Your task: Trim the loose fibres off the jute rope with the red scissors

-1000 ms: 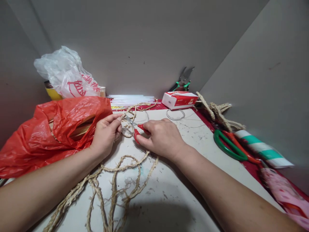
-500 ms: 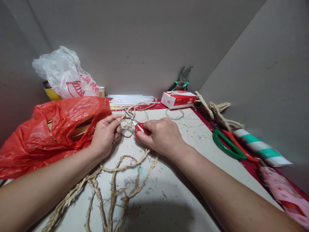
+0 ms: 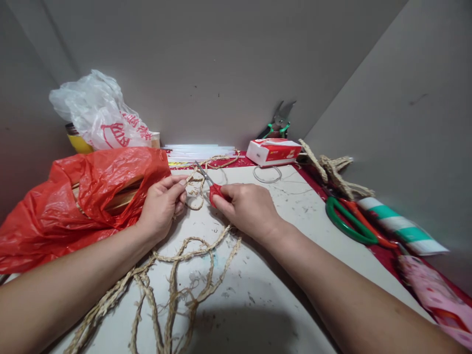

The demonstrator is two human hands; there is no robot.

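I can see the left hand (image 3: 162, 204) pinching a thin bit of braided rope (image 3: 191, 177) between thumb and finger, just beside the red bag (image 3: 51, 206). The right hand (image 3: 252, 209) is curled tight around the scissors (image 3: 214, 189), with its thumb on the red handles. The blades are close together and point up and away, right next to the pinched rope – I can't tell from here if they touch it. A small loop of rope hangs or lies just right of the left fingers, and more long strands spread over the white table (image 3: 309, 206), below both hands and under the left arm. Past the hands I see some pale sticks (image 3: 199, 151) by the wall. A wire ring (image 3: 266, 182) sits near the red and white box (image 3: 273, 152) – and the clippers (image 3: 282, 115) lean on the wall behind that box
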